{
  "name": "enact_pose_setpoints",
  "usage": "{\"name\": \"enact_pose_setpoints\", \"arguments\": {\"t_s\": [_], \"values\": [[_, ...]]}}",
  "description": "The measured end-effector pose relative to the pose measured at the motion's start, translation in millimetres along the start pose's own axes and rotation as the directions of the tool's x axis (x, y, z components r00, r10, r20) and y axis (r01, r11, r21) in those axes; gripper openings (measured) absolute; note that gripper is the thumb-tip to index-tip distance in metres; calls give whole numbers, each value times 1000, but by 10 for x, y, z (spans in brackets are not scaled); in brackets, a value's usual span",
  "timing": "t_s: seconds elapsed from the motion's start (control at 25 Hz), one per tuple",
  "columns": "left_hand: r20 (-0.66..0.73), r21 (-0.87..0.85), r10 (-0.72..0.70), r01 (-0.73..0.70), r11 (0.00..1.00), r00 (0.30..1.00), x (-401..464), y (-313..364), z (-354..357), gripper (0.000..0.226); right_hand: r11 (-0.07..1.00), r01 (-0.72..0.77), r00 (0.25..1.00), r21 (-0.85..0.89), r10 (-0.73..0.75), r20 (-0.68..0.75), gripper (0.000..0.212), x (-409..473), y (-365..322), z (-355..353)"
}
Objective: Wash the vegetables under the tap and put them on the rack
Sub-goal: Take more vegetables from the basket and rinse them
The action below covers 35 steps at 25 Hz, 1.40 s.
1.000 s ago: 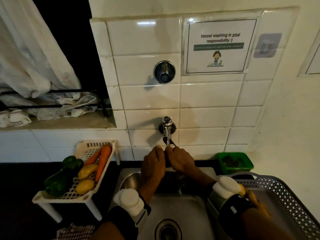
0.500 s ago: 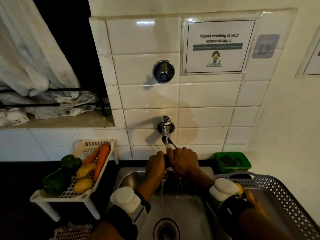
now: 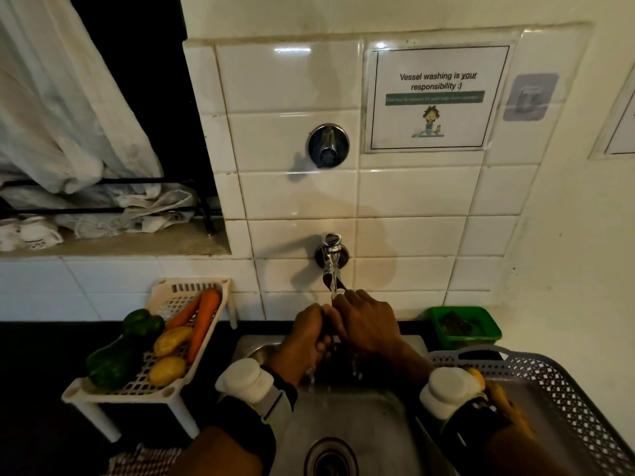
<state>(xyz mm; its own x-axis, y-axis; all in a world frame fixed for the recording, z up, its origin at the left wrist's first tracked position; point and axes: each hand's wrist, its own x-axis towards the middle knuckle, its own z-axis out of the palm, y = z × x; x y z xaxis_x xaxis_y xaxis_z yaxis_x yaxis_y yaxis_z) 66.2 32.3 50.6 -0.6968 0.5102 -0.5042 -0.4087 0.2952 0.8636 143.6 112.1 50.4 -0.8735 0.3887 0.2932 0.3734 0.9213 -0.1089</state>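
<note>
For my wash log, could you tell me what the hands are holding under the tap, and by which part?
Both hands, left and right, close on a dark thing under the tap; too hidden to name it or the part.

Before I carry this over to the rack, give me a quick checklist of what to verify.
1. Water running from the tap: ok, a stream falls onto the hands.
2. Item held securely: cannot tell; left hand and right hand close around something dark and mostly hidden.
3. Item rinsed clean: cannot tell.
4. Room on the rack: ok, bare grid shows at its back end beyond the carrots.
5. Path to the rack: ok, it stands on the counter just left of the sink.
</note>
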Motion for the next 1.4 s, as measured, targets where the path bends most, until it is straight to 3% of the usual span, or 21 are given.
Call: {"name": "enact_pose_setpoints", "arguments": {"t_s": [0.08, 0.16, 0.24, 0.32, 0.4, 0.48, 0.52, 0.6, 0.72, 0.8, 0.84, 0.92, 1.0, 1.08, 1.24, 1.4], "values": [[18, 23, -25, 24, 999, 1000, -23, -42, -1, 41, 998, -12, 1000, -66, 13, 19, 51, 32, 23, -1], [-79, 137, 70, -58, 989, 994, 63, -75, 59, 50, 994, -58, 993, -88, 67, 100, 39, 107, -2, 39], [-230, 319, 149, -71, 945, 962, 80, -97, 64, 55, 987, -138, 944, 82, 106, 314, 32, 217, 8, 112], [-270, 499, 338, -169, 850, 902, 83, -141, 26, 49, 932, -219, 868, 290, 50, 493, 27, 289, 50, 170], [-241, 619, 456, -226, 752, 857, 111, -150, 23, 46, 923, -213, 874, 321, 33, 486, 29, 252, 47, 165], [-271, 471, 297, -143, 870, 916, 184, -98, 28, 43, 950, -195, 942, 243, 112, 318, 39, 139, 11, 101], [-235, 299, 149, -75, 951, 960, 196, -97, 16, 41, 975, -139, 974, 175, 102, 204, 44, 73, 1, 80], [-63, 65, -60, 64, 996, 996, 169, -119, -48, 38, 999, 23, 996, 35, -26, 84, 48, -20, 9, 64], [25, 98, -128, 125, 987, 991, 93, -181, -94, 37, 988, 119, 991, -97, -111, 81, 51, -40, 79, 80], [-17, 139, -24, 26, 990, 1000, 103, -198, -62, 42, 994, 51, 995, -94, -42, 93, 50, -38, 59, 74], [-33, 157, 45, -39, 987, 998, 113, -207, -52, 45, 998, -6, 993, -59, 13, 115, 48, -22, 32, 89], [-24, 154, 116, -111, 982, 993, 135, -256, -60, 47, 954, -247, 960, 170, 216, 178, 50, 40, 4, 154], [-76, 89, 59, -52, 995, 995, 126, -276, -68, 49, 696, -505, 863, 511, 423, 277, 55, 116, 5, 253], [-111, -26, -14, 11, 1000, 994, 93, -251, -50, 51, 487, -512, 828, 707, 498, 256, 56, 89, -55, 361], [-69, -178, -140, 126, 976, 988, 77, -325, 28, 56, 256, -371, 805, 893, 568, 172, 35, -75, -186, 465], [-75, -234, -169, 148, 961, 983, 111, -412, -37, 57, 383, -306, 904, 871, 405, 139, 15, -125, -157, 472]]}}
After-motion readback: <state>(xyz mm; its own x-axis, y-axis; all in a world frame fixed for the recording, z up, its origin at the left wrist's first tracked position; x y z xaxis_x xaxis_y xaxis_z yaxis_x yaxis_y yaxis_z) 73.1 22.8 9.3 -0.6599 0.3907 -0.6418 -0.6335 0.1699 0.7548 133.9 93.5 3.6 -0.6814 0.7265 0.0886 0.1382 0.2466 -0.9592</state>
